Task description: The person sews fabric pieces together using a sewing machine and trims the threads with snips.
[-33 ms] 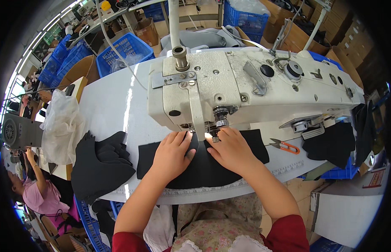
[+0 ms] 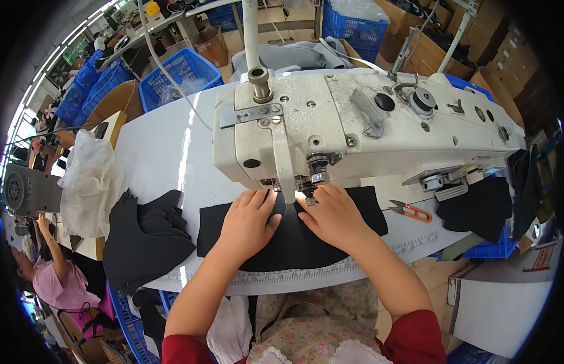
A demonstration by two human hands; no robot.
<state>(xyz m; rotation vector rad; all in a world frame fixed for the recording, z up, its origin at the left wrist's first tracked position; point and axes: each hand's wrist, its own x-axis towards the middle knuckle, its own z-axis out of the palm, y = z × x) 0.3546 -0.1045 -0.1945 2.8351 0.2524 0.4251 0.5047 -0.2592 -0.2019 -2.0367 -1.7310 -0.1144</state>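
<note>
A dark fabric piece [image 2: 300, 249] lies under the head of a white sewing machine [image 2: 282, 133]. My left hand [image 2: 250, 221] rests flat on it, left of the needle area, with the fingertips close to the presser foot. On the other side my right hand [image 2: 333, 218] presses the fabric down, fingers stretched toward the needle and thumb pointing inward. Neither hand grips anything. The machine head partly hides the fingertips and the needle. Orange-handled thread snips [image 2: 410, 210] lie right of my right hand.
A stack of dark cut pieces [image 2: 145, 236] sits at the left on the table [image 2: 154, 145]; more dark pieces [image 2: 479, 206] are at the right. A blue crate [image 2: 180, 76] stands behind the table. At far left is a person [image 2: 57, 282] in pink.
</note>
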